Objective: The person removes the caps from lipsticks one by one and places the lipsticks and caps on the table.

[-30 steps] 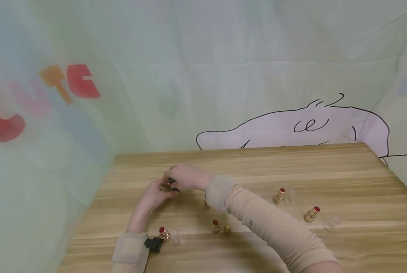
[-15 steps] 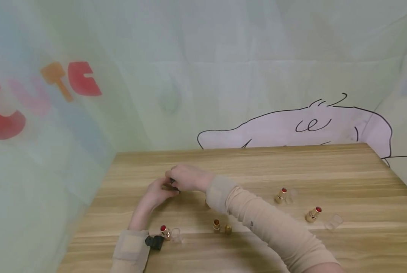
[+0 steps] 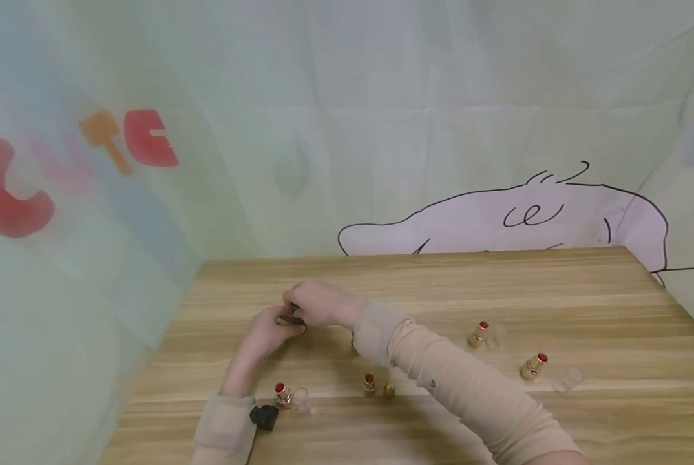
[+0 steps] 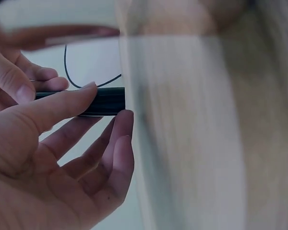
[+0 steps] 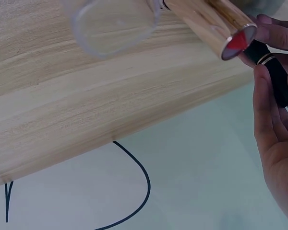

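Observation:
Both hands meet over the table's far left part, around a black lipstick tube (image 5: 278, 82) with a thin gold band. My left hand (image 3: 267, 332) pinches one end between thumb and fingers, seen close in the left wrist view with the tube (image 4: 110, 100) lying level. The other end is held by my right hand (image 3: 322, 303), its fingers curled round it. In the head view the hands cover most of the tube. A gold lipstick (image 5: 213, 26) with a red tip stands near the right wrist, beside a clear cap (image 5: 115, 26); the right cuff hides most of it in the head view.
A red lipstick (image 3: 283, 395) and clear cap (image 3: 302, 400) stand by the left sleeve, near a black block (image 3: 263, 417). A gold tube (image 3: 369, 385) and small gold piece (image 3: 389, 391) stand mid-table. Two more lipsticks (image 3: 479, 334) with clear caps (image 3: 568, 380) stand right.
The right hand has shifted very slightly rightward, and less of the black lipstick tube shows between the hands than a second ago. Both hands keep their hold; the lipsticks on the table stay put.

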Available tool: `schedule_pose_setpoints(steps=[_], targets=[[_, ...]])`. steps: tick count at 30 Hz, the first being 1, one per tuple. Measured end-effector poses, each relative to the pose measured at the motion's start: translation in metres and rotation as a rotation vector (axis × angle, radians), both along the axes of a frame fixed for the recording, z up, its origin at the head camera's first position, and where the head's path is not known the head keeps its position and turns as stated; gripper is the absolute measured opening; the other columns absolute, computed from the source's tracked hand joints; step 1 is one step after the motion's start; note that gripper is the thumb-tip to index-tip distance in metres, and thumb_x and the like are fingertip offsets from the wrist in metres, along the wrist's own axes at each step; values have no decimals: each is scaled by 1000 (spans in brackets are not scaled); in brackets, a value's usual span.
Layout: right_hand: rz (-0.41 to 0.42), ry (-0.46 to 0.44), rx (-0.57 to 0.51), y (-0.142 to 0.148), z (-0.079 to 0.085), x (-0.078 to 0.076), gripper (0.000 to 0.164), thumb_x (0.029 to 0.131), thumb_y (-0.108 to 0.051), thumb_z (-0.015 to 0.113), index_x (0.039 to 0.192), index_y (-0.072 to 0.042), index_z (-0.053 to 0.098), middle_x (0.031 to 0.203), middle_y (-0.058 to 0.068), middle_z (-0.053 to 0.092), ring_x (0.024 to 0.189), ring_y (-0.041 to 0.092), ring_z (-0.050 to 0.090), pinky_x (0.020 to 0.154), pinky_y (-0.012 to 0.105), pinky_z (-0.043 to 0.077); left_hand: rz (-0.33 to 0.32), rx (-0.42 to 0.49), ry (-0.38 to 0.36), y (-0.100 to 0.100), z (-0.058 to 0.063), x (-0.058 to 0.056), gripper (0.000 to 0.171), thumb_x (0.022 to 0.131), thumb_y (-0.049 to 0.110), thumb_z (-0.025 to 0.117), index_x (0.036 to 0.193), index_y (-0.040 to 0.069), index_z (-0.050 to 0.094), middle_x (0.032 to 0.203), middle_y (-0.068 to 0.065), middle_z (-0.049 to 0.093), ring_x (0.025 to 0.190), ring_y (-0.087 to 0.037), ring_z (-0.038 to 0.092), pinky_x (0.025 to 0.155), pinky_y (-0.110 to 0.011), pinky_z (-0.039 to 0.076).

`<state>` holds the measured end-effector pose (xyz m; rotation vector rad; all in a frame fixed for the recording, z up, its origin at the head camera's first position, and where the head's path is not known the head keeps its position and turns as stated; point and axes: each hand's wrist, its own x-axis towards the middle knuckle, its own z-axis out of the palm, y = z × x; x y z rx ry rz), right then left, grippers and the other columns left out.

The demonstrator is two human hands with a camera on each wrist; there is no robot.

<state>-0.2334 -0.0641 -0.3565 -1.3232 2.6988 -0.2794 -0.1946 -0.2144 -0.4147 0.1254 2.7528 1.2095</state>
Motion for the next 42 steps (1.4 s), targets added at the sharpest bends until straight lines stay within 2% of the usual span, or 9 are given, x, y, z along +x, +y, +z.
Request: schedule_pose_setpoints(steps=[12, 17, 22, 27, 33, 37, 42], targets=[[6, 20, -25, 0, 14, -4, 13, 94, -11, 59, 105, -10, 66, 102, 3, 69, 90, 12, 63, 80, 22, 51, 24, -25, 34, 0, 10, -5, 19, 82, 8, 70, 99, -1, 68, 101, -20, 70, 90, -32, 68, 74, -39, 54], [7, 37, -30, 3, 23, 1, 15, 93, -10, 59, 107, -9, 65, 103, 4, 69, 93, 15, 64, 83, 24, 51, 10, -57, 40, 1, 15, -1, 25, 82, 9, 70, 104, -2, 67, 102, -21, 70, 90, -33, 67, 69, -37, 54], [8, 24, -45, 6, 30, 4, 16, 94, -10, 57, 108, -8, 65, 102, 3, 69, 89, 12, 63, 79, 22, 51, 10, -81, 37, 1, 19, 2, 25, 81, 9, 71, 103, -2, 67, 101, -22, 70, 89, -31, 67, 63, -33, 51], [7, 19, -71, 9, 37, 7, 17, 95, -10, 56, 110, -8, 64, 105, 3, 70, 89, 11, 64, 77, 19, 51, 9, -96, 41, 1, 21, 5, 26, 81, 10, 72, 103, -2, 68, 101, -22, 70, 94, -34, 66, 67, -37, 52], [-23, 2, -88, 16, 50, 11, 20, 95, -10, 57, 113, -9, 64, 108, 3, 70, 95, 12, 66, 83, 20, 52, 19, -134, 46, -1, 19, 7, 26, 81, 11, 72, 102, -3, 68, 99, -20, 70, 100, -37, 63, 76, -44, 52], [-53, -8, -79, 18, 48, 10, 19, 95, -10, 57, 113, -9, 64, 107, 3, 70, 95, 12, 66, 84, 21, 52, 26, -122, 34, -6, 16, 9, 28, 81, 11, 72, 104, -4, 67, 95, -18, 69, 96, -34, 63, 74, -42, 52], [-67, -28, -68, 22, 39, 5, 18, 95, -10, 57, 111, -8, 64, 105, 4, 70, 91, 12, 66, 78, 20, 52, 25, -145, 23, -10, 12, 9, 27, 81, 13, 72, 102, -3, 67, 95, -17, 68, 93, -30, 62, 72, -40, 51]])
